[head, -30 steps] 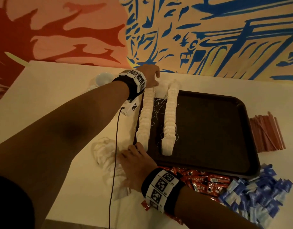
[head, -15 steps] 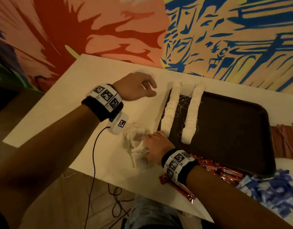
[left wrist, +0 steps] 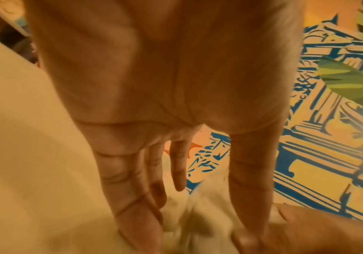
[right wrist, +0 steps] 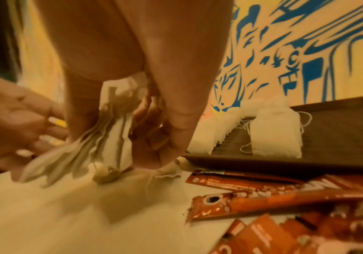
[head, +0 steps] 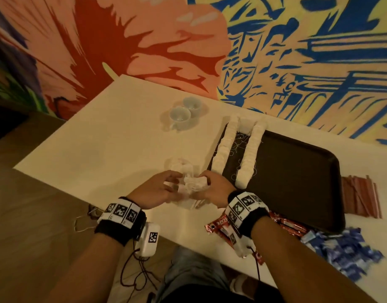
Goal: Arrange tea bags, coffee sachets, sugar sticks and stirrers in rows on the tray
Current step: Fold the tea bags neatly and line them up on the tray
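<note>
My right hand (head: 204, 182) grips a bunch of white tea bags (head: 192, 185) just left of the dark brown tray (head: 297, 171). In the right wrist view the tea bags (right wrist: 111, 137) fan out between thumb and fingers of the right hand (right wrist: 115, 147). My left hand (head: 172, 182) touches the bunch from the left with straight fingers (left wrist: 132, 214). Two rows of tea bags (head: 225, 145) (head: 251, 152) lie along the tray's left part. Red coffee sachets (head: 286, 224), blue sugar sachets (head: 345, 252) and red-brown stirrers (head: 360, 197) lie on the table off the tray.
A few loose tea bags (head: 179, 166) lie on the white table (head: 100, 149) beyond my hands. Two pale cups (head: 183, 112) stand at the back left. The table's near edge runs just under my wrists. A painted wall closes off the far side.
My left hand came back from the far end of the tea bag rows to the near edge and met the right hand. The right hand gathered a bunch of tea bags off the table.
</note>
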Tool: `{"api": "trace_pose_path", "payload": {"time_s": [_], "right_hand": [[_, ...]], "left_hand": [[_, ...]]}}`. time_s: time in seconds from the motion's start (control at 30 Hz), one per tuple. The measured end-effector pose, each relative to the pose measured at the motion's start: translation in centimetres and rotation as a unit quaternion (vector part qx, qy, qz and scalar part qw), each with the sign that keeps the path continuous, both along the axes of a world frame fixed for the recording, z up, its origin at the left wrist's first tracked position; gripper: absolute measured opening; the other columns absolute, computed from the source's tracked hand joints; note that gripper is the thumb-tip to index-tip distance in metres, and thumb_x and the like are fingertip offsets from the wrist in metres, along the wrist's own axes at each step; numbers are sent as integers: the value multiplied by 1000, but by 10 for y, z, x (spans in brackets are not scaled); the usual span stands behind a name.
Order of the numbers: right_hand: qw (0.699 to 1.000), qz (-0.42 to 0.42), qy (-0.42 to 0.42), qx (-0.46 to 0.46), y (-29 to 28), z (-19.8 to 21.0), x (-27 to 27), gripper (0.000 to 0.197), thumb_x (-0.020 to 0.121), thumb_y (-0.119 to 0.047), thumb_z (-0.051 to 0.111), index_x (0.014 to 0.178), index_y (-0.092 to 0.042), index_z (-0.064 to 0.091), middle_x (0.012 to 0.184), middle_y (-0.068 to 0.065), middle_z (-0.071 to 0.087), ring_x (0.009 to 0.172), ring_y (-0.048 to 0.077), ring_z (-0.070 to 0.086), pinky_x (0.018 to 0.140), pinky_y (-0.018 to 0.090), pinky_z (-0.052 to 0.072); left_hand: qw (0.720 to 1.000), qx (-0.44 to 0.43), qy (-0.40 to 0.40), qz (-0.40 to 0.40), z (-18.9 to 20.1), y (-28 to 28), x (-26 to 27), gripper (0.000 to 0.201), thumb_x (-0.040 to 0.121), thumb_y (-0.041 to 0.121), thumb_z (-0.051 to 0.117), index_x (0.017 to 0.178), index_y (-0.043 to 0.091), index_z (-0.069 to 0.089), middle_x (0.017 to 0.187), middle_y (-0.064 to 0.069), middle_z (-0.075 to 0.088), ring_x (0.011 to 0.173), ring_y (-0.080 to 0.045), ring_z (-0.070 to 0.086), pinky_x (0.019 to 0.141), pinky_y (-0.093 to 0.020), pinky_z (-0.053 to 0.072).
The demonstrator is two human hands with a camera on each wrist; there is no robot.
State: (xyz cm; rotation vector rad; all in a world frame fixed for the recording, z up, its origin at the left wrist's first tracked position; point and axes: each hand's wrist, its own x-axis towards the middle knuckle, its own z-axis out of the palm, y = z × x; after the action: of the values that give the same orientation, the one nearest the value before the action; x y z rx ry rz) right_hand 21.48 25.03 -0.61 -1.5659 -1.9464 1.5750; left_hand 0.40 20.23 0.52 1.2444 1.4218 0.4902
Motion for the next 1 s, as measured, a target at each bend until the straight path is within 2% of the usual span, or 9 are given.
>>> {"api": "trace_pose_path", "payload": {"time_s": [0.07, 0.17, 0.33, 0.43, 0.67, 0.8, 0.83, 0.93, 1.0], "right_hand": [[996, -9, 74, -47, -3, 8, 1, 36, 80, -8, 83, 108, -20, 64, 102, -1, 72, 98, 20, 69, 88, 38, 59], [973, -52, 170, -147, -12, 21, 8, 37, 84, -4, 78, 114, -23, 67, 110, 3, 75, 104, 25, 71, 88, 48, 60], [921, -143, 260, -252, -20, 30, 25, 38, 88, -27, 73, 123, -14, 66, 111, 14, 75, 94, 28, 73, 75, 43, 63], [913, -184, 272, -242, -22, 27, 33, 39, 91, -35, 70, 120, -9, 68, 105, 17, 75, 86, 27, 73, 59, 34, 60], [906, -232, 292, -201, -26, 29, 51, 29, 94, -29, 66, 110, -6, 73, 85, 15, 71, 69, 25, 65, 56, 32, 51], [900, -245, 308, -185, -27, 36, 57, 39, 85, -33, 75, 117, -10, 74, 112, 21, 72, 95, 36, 68, 72, 41, 56], [903, -245, 304, -182, -27, 38, 58, 43, 84, -34, 76, 119, -10, 73, 117, 22, 70, 97, 36, 68, 71, 41, 56], [912, -244, 277, -178, -26, 46, 62, 51, 85, -35, 78, 124, -5, 67, 113, 25, 70, 84, 33, 70, 62, 37, 56], [922, -227, 262, -172, -24, 50, 65, 51, 85, -34, 77, 124, -4, 65, 116, 28, 69, 88, 35, 68, 66, 39, 57]], "left_hand": [[999, 7, -36, 8, -3, -7, 8, 56, 83, 13, 81, 131, 26, 56, 119, 5, 67, 95, -16, 71, 74, -29, 58], [995, 47, -77, 43, -4, -10, 16, 38, 88, 9, 76, 123, 16, 64, 108, -5, 74, 96, -24, 71, 77, -34, 60], [988, 64, -120, 72, 6, -12, 35, 20, 89, 13, 75, 106, 4, 71, 101, -15, 75, 90, -26, 71, 77, -35, 58], [987, 73, -119, 81, 12, -11, 49, 18, 89, 14, 75, 105, 5, 71, 99, -15, 75, 85, -23, 71, 76, -35, 57], [975, 98, -139, 142, 27, -12, 74, 14, 89, 14, 75, 98, 4, 72, 96, -14, 75, 86, -23, 72, 76, -33, 60], [964, 109, -151, 188, 34, -13, 78, 10, 92, 10, 70, 98, 1, 70, 98, -17, 74, 86, -25, 72, 71, -31, 59], [961, 114, -155, 199, 35, -14, 77, 10, 92, 9, 69, 98, 2, 70, 99, -18, 74, 86, -24, 72, 69, -30, 58], [947, 117, -184, 237, 38, -17, 70, 6, 93, 9, 67, 97, 6, 71, 98, -12, 74, 83, -21, 70, 68, -31, 56], [942, 113, -194, 251, 38, -18, 62, 7, 93, 8, 65, 97, 7, 71, 95, -9, 73, 83, -21, 68, 71, -35, 55]]}}
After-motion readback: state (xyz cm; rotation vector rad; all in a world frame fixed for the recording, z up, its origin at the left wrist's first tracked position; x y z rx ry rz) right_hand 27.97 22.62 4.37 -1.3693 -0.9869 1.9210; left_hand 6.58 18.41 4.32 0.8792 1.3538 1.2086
